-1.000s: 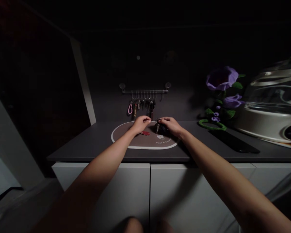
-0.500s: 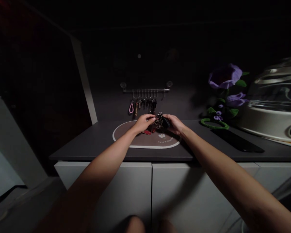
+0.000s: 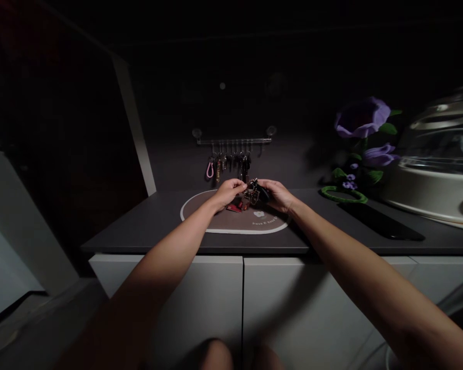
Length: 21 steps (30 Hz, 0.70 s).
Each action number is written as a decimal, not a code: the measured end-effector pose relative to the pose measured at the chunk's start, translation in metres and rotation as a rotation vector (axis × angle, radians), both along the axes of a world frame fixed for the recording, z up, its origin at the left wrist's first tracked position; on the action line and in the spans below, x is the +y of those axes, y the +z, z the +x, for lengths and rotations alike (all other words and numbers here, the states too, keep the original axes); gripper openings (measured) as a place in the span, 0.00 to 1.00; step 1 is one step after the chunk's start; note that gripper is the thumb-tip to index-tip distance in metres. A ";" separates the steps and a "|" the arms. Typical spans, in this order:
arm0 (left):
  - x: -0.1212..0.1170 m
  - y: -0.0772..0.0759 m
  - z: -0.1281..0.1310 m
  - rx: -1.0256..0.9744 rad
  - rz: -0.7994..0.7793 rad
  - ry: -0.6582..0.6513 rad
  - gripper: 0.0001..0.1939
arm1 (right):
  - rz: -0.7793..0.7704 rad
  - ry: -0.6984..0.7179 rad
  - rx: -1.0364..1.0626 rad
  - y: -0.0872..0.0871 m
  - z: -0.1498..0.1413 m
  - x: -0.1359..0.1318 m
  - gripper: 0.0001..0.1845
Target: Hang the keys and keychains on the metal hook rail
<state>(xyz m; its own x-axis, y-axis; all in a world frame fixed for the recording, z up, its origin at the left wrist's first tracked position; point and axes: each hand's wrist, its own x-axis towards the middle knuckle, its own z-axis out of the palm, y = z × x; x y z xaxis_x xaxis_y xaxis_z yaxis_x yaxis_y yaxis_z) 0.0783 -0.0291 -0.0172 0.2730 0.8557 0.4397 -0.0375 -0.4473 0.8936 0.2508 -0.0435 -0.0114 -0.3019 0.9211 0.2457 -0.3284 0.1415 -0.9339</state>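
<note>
Between my two hands, over a brown oval mat (image 3: 216, 222) with a white rim, is a bunch of keys (image 3: 252, 193) on rings with a black fob (image 3: 263, 193). My left hand (image 3: 230, 191) pinches the bunch from the left, thumb and fingers together. From the right, my right hand (image 3: 277, 194) grips its ring and fob, with some fingers hidden behind. A red tag (image 3: 234, 207) is below my left fingertips; I cannot tell whether it is joined to the bunch. Behind, several key sets (image 3: 231, 163) hang from a clear hook rail (image 3: 235, 141) on the wall.
A pink loop keyring (image 3: 210, 168) hangs at the rail's left. On the right of the dark counter (image 3: 131, 222) are purple flowers (image 3: 364, 121) with a green ring base (image 3: 343, 195), a black flat slab (image 3: 378, 221) and a white appliance (image 3: 432, 192) with a clear lid.
My left hand, empty beside the keys before, has moved right and taken hold of the bunch. My right hand keeps its grip. The view has shifted slightly.
</note>
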 end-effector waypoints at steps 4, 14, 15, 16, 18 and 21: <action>0.001 0.001 -0.001 -0.007 0.011 0.038 0.11 | 0.020 -0.038 0.005 0.001 0.000 0.001 0.10; 0.000 0.004 -0.001 -0.115 0.011 0.095 0.08 | 0.219 -0.040 -0.175 -0.008 0.000 0.004 0.22; 0.001 0.004 -0.001 -0.124 0.010 0.096 0.08 | 0.245 -0.050 -0.194 -0.009 -0.001 0.005 0.23; 0.001 0.004 0.000 -0.132 0.009 0.097 0.08 | 0.273 -0.063 -0.208 -0.010 -0.001 0.006 0.23; 0.002 0.004 0.000 -0.154 0.006 0.096 0.08 | 0.325 -0.087 -0.240 -0.011 -0.002 0.007 0.25; 0.005 0.003 0.000 -0.206 -0.010 0.085 0.08 | 0.368 -0.071 -0.273 -0.011 -0.002 0.009 0.25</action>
